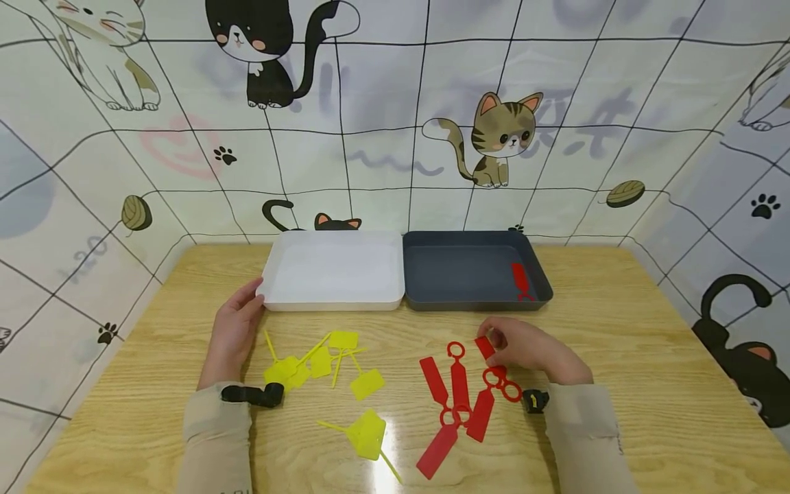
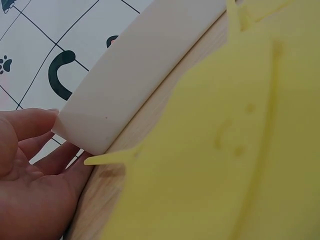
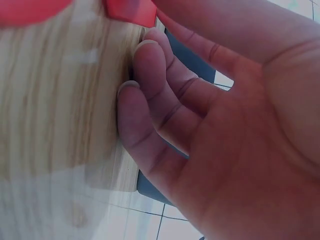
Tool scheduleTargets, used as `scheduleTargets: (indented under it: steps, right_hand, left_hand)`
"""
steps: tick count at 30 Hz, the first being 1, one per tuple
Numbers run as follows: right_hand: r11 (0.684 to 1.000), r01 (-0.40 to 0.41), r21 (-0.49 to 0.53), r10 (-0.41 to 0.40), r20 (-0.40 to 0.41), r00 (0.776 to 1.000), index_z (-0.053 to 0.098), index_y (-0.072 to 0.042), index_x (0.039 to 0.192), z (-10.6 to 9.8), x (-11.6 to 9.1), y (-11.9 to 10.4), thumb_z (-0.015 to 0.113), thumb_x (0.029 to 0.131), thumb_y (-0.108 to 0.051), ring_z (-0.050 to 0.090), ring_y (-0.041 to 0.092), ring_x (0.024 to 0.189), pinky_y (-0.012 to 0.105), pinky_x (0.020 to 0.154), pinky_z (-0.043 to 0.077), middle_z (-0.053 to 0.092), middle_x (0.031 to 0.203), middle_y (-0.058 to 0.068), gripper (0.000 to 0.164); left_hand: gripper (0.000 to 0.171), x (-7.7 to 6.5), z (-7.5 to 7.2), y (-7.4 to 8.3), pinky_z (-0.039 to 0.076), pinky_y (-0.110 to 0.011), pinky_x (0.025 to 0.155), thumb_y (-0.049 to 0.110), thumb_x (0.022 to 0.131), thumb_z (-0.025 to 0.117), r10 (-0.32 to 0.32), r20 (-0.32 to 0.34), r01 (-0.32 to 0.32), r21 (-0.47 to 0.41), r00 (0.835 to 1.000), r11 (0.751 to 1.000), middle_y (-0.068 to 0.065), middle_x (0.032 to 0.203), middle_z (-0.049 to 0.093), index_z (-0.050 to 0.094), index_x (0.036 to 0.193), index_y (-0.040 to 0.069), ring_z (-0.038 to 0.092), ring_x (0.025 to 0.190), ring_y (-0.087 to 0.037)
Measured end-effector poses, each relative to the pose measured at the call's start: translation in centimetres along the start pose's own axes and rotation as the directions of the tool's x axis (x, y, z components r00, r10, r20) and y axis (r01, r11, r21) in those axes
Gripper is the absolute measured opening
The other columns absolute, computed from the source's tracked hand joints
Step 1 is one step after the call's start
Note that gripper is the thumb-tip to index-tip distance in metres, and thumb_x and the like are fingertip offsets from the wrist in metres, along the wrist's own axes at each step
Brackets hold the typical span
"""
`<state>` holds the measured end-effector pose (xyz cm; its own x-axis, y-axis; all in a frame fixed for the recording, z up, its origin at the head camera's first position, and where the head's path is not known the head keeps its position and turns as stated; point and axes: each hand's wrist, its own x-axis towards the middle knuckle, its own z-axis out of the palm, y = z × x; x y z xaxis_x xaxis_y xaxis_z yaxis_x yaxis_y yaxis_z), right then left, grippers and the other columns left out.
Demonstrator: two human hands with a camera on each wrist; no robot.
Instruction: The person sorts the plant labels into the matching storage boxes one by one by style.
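My left hand (image 1: 237,326) holds the left front corner of a white tray (image 1: 333,302), thumb and fingers at its edge; the left wrist view shows the same corner between them. With thumb and fingertips my right hand (image 1: 533,348) pinches one flat red tag (image 1: 485,347) by its rectangular end, in front of the dark grey tray (image 1: 469,305). Several more red tags with ring ends (image 1: 437,451) lie in a loose pile just left of that hand. In the right wrist view the red tag (image 3: 132,11) shows at the top, partly hidden by the thumb.
Several yellow tags with thin stems (image 1: 367,384) are scattered on the wooden table (image 1: 648,412), in front of the white tray. Another red tag (image 1: 521,277) lies inside the grey tray at its right. Behind both trays stands a cat-printed cloth backdrop (image 1: 382,158).
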<state>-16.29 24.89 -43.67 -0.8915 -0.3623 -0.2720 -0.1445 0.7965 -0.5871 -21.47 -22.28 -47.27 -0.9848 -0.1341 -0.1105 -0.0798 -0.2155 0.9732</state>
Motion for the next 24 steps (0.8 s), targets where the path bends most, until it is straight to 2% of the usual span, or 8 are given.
scheduleTargets:
  steps: [5,10,14,18,21,24]
  right_hand:
    - [1.0,0.008,0.013,-0.008,-0.009,1.0,0.054,-0.008,0.099,-0.1,-0.1,0.0,0.075,0.07,-0.012,0.043,0.018,0.075,0.031,0.064,0.04,0.048,0.08,0.005,0.036]
    - [1.0,0.018,0.019,-0.018,-0.013,1.0,0.054,-0.006,0.098,-0.1,-0.2,-0.2,0.075,0.07,-0.008,0.043,0.019,0.074,0.03,0.064,0.041,0.048,0.081,0.006,0.035]
    - [1.0,0.015,-0.026,-0.016,-0.018,1.0,0.055,-0.007,0.099,0.0,-0.2,-0.4,0.072,0.071,-0.003,0.044,0.02,0.077,0.03,0.065,0.042,0.049,0.083,0.005,0.033]
    - [0.997,-0.026,-0.077,0.023,-0.035,0.999,0.057,-0.009,0.102,0.0,-0.1,-0.9,0.068,0.072,0.002,0.047,0.018,0.079,0.03,0.067,0.044,0.053,0.087,0.004,0.033]
    - [0.993,-0.112,-0.029,0.111,-0.033,0.993,0.056,-0.01,0.107,0.0,-0.2,-1.4,0.063,0.075,0.003,0.049,0.017,0.06,0.03,0.052,0.046,0.054,0.092,0.004,0.036]
    - [0.986,-0.157,-0.054,0.153,-0.075,0.985,0.055,-0.009,0.109,0.0,-0.4,-1.6,0.062,0.076,0.0,0.046,0.015,0.049,0.029,0.047,0.043,0.055,0.092,0.004,0.035]
  left_hand:
    - [0.044,-0.1,0.1,0.1,0.027,-0.023,0.101,0.012,0.092,0.048,0.019,0.007,-0.019,0.008,1.0,1.0,-0.008,0.142,0.025,0.038,0.136,0.008,0.027,0.128,-0.017]
    - [0.046,-0.3,0.1,0.1,0.028,-0.022,0.101,0.01,0.092,0.048,0.037,0.027,-0.036,-0.026,0.999,0.999,-0.011,0.142,0.024,0.036,0.136,0.005,0.026,0.128,-0.019]
    - [0.047,-0.3,0.2,0.1,0.027,-0.022,0.101,0.011,0.092,0.048,0.032,0.033,-0.031,-0.034,0.999,0.999,-0.01,0.143,0.023,0.036,0.137,0.006,0.025,0.129,-0.018]
    - [0.046,-0.4,0.3,0.1,0.027,-0.022,0.101,0.011,0.092,0.049,0.034,0.03,-0.034,-0.026,0.999,0.999,-0.011,0.142,0.024,0.037,0.136,0.006,0.027,0.128,-0.018]
    - [0.046,-0.4,0.3,0.2,0.027,-0.023,0.101,0.011,0.092,0.049,0.038,0.031,-0.037,-0.025,0.999,0.999,-0.011,0.142,0.024,0.036,0.136,0.006,0.027,0.128,-0.018]
    - [0.046,-0.4,0.3,0.2,0.026,-0.024,0.102,0.011,0.092,0.048,0.036,0.034,-0.035,-0.03,0.999,0.999,-0.011,0.142,0.024,0.036,0.136,0.006,0.027,0.128,-0.018]
